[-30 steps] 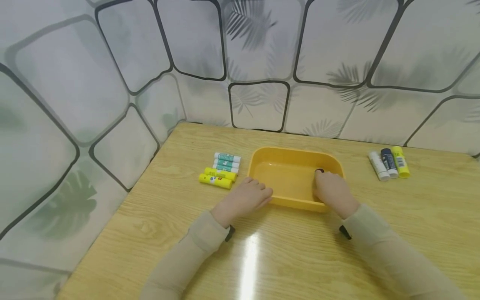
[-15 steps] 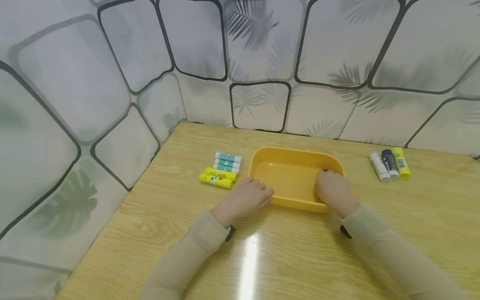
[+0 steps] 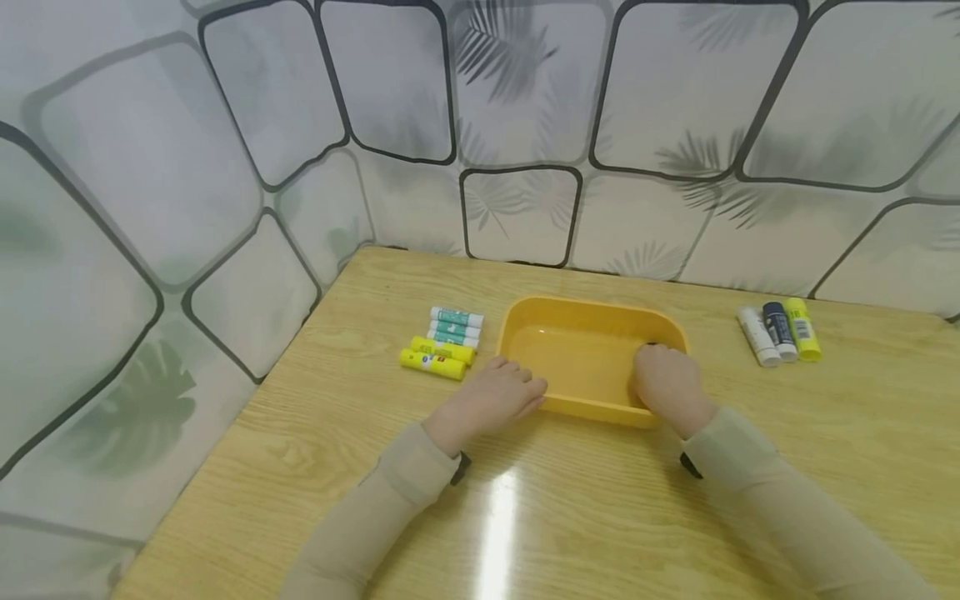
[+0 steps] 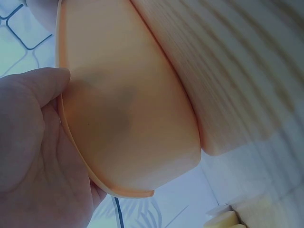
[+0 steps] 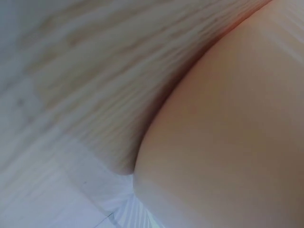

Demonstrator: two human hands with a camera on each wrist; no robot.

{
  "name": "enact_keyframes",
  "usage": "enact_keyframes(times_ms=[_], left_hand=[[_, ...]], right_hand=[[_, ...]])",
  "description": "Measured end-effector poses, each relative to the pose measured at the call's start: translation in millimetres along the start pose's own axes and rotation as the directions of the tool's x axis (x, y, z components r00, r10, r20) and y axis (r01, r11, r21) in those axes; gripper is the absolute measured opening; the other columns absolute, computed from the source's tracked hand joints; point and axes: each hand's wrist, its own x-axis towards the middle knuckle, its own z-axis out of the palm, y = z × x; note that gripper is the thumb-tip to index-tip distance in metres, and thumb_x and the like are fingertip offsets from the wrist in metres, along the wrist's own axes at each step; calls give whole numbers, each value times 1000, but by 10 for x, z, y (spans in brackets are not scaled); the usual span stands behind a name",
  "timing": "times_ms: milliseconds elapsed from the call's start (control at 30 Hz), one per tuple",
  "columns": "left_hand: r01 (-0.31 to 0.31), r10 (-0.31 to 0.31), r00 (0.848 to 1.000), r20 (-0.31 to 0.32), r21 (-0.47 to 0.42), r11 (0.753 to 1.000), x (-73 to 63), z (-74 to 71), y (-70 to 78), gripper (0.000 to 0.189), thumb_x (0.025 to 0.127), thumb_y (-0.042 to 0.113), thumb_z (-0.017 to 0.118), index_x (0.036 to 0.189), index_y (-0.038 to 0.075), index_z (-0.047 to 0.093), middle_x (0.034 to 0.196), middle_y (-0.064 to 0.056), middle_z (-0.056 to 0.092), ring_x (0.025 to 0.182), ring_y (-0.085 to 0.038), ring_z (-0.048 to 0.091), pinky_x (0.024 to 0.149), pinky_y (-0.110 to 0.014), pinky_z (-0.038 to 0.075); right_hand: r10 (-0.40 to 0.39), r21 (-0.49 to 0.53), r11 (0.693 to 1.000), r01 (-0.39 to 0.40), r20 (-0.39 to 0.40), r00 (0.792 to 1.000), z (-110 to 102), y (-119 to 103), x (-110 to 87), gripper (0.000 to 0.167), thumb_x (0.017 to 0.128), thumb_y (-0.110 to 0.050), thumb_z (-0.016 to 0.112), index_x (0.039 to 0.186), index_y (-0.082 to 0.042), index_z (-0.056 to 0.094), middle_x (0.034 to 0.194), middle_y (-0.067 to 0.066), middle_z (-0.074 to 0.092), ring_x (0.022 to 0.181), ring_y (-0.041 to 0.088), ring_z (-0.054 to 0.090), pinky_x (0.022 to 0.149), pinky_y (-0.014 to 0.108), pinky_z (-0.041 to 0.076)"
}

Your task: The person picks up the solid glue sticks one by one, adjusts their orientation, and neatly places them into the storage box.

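Note:
A yellow plastic tray (image 3: 577,360) lies on the wooden table. My left hand (image 3: 491,397) grips its near left corner. In the left wrist view, the thumb (image 4: 57,78) presses the rim from outside and the other fingers go over it. Inside the tray's right end, my right hand (image 3: 670,385) is curled, with the small dark end (image 3: 651,344) of something showing beyond the knuckles. The rest of that thing is hidden by the hand. Only the tray's outer wall (image 5: 223,142) and the table appear in the right wrist view; the fingers are out of sight there.
Left of the tray lie several glue sticks, green-and-white ones (image 3: 454,327) behind yellow ones (image 3: 432,364). At the right lie a white stick (image 3: 759,337), a dark blue one (image 3: 780,330) and a yellow one (image 3: 802,330). A patterned wall (image 3: 517,212) borders the table's back.
My right hand has shifted very slightly right inside the tray, and less of the dark end shows. The left hand and the tray stay in place.

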Motion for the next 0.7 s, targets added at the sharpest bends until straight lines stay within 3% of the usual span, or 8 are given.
enact_keyframes(times_ms=[233,533,700], left_hand=[[-2,2,1000,5,19,1000,0,-8,4,23,96,31,34,98,18,53,84,4,55,77,-13,47,79,-29,33],[-1,0,1000,12,17,1000,0,-23,11,23,96,31,35,97,17,54,83,4,56,78,-13,48,79,-29,34],[-4,3,1000,7,36,999,1,-21,14,23,96,31,35,97,18,54,83,4,56,77,-13,48,78,-29,34]], right_hand=[[-27,-27,999,27,-13,1000,0,-11,-5,16,76,4,51,61,-1,49,56,10,47,49,26,49,40,42,42],[4,-13,1000,-3,28,1000,-15,-3,11,15,74,2,50,60,-1,48,56,10,46,50,25,48,39,41,41],[13,-23,1000,-12,11,1000,-9,0,12,14,75,1,50,61,0,48,56,11,45,49,26,49,39,41,40]])
